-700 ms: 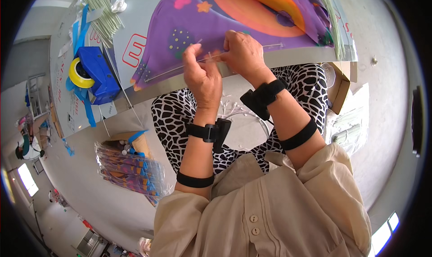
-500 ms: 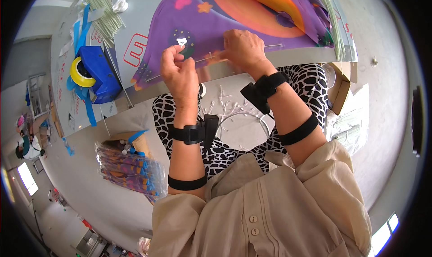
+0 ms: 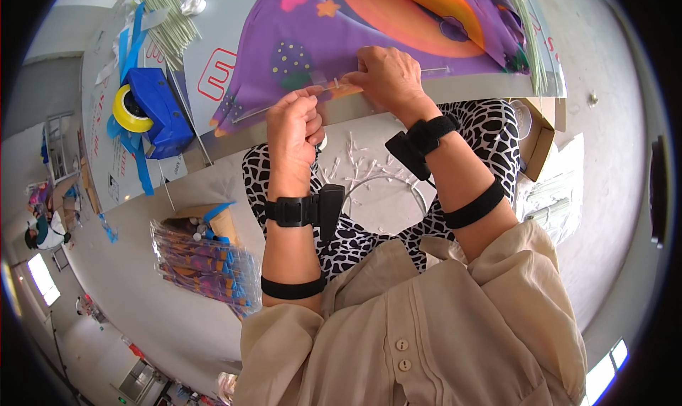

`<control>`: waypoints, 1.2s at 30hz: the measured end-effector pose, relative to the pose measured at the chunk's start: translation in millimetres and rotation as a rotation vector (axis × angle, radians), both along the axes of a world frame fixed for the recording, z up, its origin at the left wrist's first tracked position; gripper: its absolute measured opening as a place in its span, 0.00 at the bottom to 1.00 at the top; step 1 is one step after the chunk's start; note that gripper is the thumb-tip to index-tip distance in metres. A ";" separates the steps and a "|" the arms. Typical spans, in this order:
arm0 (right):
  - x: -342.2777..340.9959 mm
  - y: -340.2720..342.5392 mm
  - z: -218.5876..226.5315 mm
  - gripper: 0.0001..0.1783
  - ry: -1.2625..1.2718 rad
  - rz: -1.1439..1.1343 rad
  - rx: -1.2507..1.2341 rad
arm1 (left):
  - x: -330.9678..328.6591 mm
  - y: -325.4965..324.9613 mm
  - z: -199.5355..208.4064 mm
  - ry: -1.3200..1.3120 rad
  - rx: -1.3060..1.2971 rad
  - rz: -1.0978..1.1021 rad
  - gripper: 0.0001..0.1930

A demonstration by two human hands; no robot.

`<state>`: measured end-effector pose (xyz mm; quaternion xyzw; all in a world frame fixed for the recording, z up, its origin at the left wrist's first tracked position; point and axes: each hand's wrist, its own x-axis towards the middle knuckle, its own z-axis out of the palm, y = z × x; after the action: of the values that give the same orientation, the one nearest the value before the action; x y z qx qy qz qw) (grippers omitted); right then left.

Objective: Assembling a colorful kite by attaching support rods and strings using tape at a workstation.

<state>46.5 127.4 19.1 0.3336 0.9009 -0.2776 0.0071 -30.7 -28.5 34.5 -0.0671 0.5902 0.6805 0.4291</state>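
Note:
A purple printed sheet [image 3: 341,47] with an orange and yellow pattern covers the table before me. Along its near edge runs a thin pale rod [image 3: 256,113] with a small clear fitting [image 3: 337,83] around its middle. Left of that fitting, my left hand [image 3: 295,125] is closed, its fingers curled and the tips at the rod. What it pinches is too small to make out. My right hand [image 3: 389,79] is closed over the rod on the fitting's other side, thumb and fingertips close to it. The palm side of the right hand is hidden.
A blue tape dispenser [image 3: 162,115] with yellow-cored tape stands on the table's left. Bundles of pale thin rods [image 3: 167,22] lie at both sides. A clear bag of printed pieces [image 3: 206,264] is on the floor at left. An open cardboard box [image 3: 538,139] stands right of my knees.
My left hand has lowered and turned, its fingers curling in. The small white tag by its fingertips is no longer visible. My right hand stays at the rod with a slight shift.

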 end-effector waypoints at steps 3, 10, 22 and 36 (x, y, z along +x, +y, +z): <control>1.0 -0.2 0.0 0.19 0.004 0.011 -0.003 | 1.6 0.5 -6.3 0.034 -0.018 -0.002 0.09; 1.6 0.2 -1.6 0.19 0.010 0.012 0.021 | 3.9 5.3 -11.7 0.063 -0.057 -0.014 0.08; 2.3 -3.3 1.1 0.27 0.031 0.014 0.043 | 6.7 8.4 -16.4 0.149 -0.112 -0.035 0.10; -1.9 -12.7 5.2 0.33 -0.012 0.011 0.135 | 17.2 6.8 -27.9 0.598 -0.275 -0.097 0.14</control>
<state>44.6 114.6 24.4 0.3302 0.9192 -0.2142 -0.0083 -13.5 -21.7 6.6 0.1064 0.7788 0.5628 0.2557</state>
